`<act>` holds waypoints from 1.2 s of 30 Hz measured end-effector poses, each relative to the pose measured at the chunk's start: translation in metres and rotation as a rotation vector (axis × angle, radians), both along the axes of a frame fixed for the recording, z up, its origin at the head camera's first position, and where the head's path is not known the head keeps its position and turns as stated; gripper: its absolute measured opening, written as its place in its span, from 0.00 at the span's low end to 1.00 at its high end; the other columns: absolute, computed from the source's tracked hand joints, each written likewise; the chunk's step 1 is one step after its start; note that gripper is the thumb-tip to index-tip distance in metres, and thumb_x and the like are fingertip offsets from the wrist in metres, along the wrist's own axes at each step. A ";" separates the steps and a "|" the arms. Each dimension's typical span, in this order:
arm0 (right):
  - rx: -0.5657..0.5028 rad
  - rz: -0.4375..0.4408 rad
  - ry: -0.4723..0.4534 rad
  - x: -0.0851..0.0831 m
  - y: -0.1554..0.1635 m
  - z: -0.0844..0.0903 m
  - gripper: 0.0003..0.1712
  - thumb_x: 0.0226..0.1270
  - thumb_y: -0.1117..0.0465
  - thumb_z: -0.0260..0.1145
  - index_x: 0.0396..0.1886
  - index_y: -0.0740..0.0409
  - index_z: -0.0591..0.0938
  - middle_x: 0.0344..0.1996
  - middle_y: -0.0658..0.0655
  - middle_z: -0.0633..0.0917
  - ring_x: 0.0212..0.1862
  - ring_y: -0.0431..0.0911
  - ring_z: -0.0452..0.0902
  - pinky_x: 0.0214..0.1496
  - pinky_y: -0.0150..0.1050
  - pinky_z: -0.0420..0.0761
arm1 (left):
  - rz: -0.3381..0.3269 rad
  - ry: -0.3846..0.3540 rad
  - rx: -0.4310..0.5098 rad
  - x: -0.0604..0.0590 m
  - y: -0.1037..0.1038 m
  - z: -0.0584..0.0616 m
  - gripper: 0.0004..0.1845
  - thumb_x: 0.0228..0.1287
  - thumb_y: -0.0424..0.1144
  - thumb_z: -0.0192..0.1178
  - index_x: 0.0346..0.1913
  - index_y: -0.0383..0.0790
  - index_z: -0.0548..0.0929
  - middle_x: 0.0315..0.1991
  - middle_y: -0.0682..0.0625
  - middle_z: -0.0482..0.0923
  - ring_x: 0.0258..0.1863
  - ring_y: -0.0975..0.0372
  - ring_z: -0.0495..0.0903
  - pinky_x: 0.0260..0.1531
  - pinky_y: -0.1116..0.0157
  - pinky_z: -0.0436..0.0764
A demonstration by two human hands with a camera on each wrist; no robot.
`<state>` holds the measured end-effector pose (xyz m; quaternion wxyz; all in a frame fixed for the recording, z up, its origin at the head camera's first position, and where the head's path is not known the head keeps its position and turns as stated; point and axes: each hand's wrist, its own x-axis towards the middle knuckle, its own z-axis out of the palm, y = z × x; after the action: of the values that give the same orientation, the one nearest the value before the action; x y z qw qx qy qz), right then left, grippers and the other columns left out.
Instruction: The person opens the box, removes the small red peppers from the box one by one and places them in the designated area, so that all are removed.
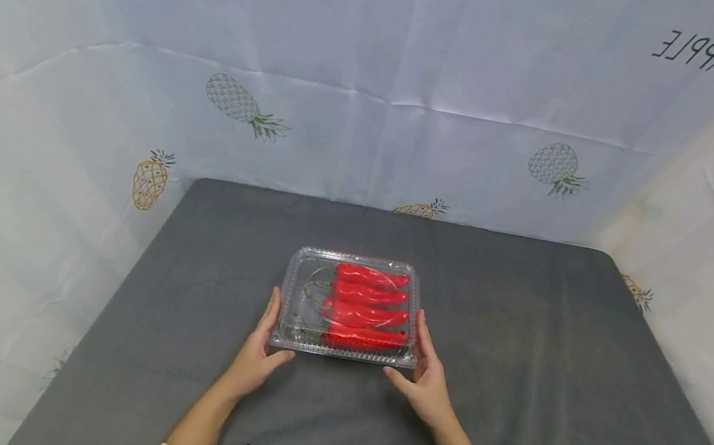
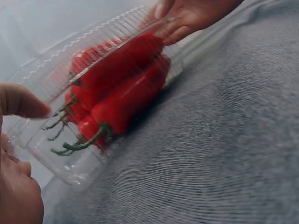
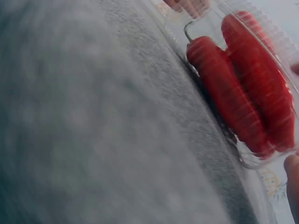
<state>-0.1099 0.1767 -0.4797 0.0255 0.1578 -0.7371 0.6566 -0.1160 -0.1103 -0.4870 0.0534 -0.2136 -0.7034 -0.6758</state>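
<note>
A clear plastic clamshell box [image 1: 349, 307] lies flat near the middle of the grey surface [image 1: 544, 404], its lid down, with several red chili peppers [image 1: 367, 307] packed inside. The box's long axis runs left to right across the person's front, and the peppers lie along that same line, their green stems toward the box's left end and their tips toward its right. The left hand [image 1: 259, 352] rests against the left short end of the box and the right hand [image 1: 426, 375] against the right short end, so the box sits squarely between them, just ahead of both palms, with neither hand the nearer. The fingers of each hand lie fairly straight alongside the box's ends, while the thumbs reach in along its near edge. In the left wrist view a thumb tip [image 2: 25, 101] sits at the lid's rim above the stems [image 2: 77, 142], and the far hand's fingers [image 2: 180, 18] touch the opposite end. Whether either hand presses or merely touches cannot be told. Behind the box hangs a pineapple-print cloth [image 1: 375, 102].
</note>
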 end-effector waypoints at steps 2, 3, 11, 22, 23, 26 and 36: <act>-0.017 -0.020 0.005 0.001 -0.001 -0.002 0.54 0.52 0.74 0.65 0.74 0.60 0.44 0.74 0.62 0.42 0.75 0.39 0.39 0.64 0.18 0.55 | -0.001 -0.005 -0.006 0.000 0.001 -0.001 0.49 0.48 0.18 0.54 0.71 0.26 0.37 0.71 0.29 0.25 0.72 0.67 0.30 0.62 0.87 0.44; -0.028 -0.027 0.008 0.001 -0.002 -0.003 0.53 0.53 0.75 0.65 0.74 0.60 0.45 0.74 0.63 0.42 0.75 0.39 0.40 0.63 0.19 0.56 | -0.002 -0.008 -0.008 0.000 0.001 -0.001 0.49 0.49 0.19 0.54 0.71 0.27 0.37 0.71 0.29 0.25 0.72 0.67 0.30 0.62 0.87 0.44; -0.081 -0.020 0.032 0.001 -0.002 -0.006 0.52 0.53 0.76 0.63 0.73 0.63 0.46 0.74 0.64 0.43 0.75 0.40 0.41 0.63 0.21 0.59 | -0.005 -0.020 -0.015 0.001 0.001 -0.001 0.49 0.52 0.20 0.55 0.71 0.27 0.36 0.72 0.31 0.24 0.70 0.77 0.31 0.62 0.87 0.44; -0.106 -0.017 0.084 0.003 -0.004 -0.008 0.48 0.56 0.78 0.59 0.73 0.66 0.46 0.72 0.69 0.42 0.72 0.27 0.46 0.62 0.21 0.62 | 0.034 0.040 -0.054 0.001 0.002 -0.006 0.46 0.55 0.22 0.55 0.72 0.29 0.39 0.72 0.30 0.28 0.71 0.74 0.33 0.63 0.86 0.42; -0.105 -0.016 0.097 0.003 -0.005 -0.008 0.46 0.56 0.78 0.58 0.72 0.68 0.46 0.72 0.70 0.42 0.71 0.25 0.47 0.62 0.21 0.62 | 0.044 0.057 -0.059 0.001 0.002 -0.007 0.45 0.55 0.22 0.55 0.72 0.28 0.40 0.72 0.28 0.29 0.71 0.75 0.34 0.63 0.86 0.42; -0.087 -0.022 0.146 0.003 -0.005 -0.009 0.43 0.57 0.79 0.54 0.71 0.71 0.47 0.71 0.72 0.44 0.70 0.24 0.47 0.63 0.20 0.59 | 0.079 0.090 -0.081 0.003 0.002 -0.008 0.42 0.57 0.23 0.52 0.71 0.27 0.43 0.70 0.25 0.32 0.71 0.78 0.35 0.63 0.86 0.42; -0.009 -0.047 0.250 0.003 -0.003 -0.012 0.39 0.56 0.82 0.46 0.70 0.73 0.50 0.72 0.68 0.51 0.71 0.29 0.49 0.64 0.21 0.59 | 0.196 0.122 -0.180 0.013 0.007 -0.001 0.33 0.62 0.22 0.45 0.70 0.26 0.49 0.71 0.27 0.44 0.72 0.73 0.40 0.64 0.85 0.43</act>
<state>-0.1069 0.1732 -0.4921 0.1334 0.2209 -0.7288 0.6342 -0.1034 -0.1033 -0.4877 0.1426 -0.1885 -0.7741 -0.5874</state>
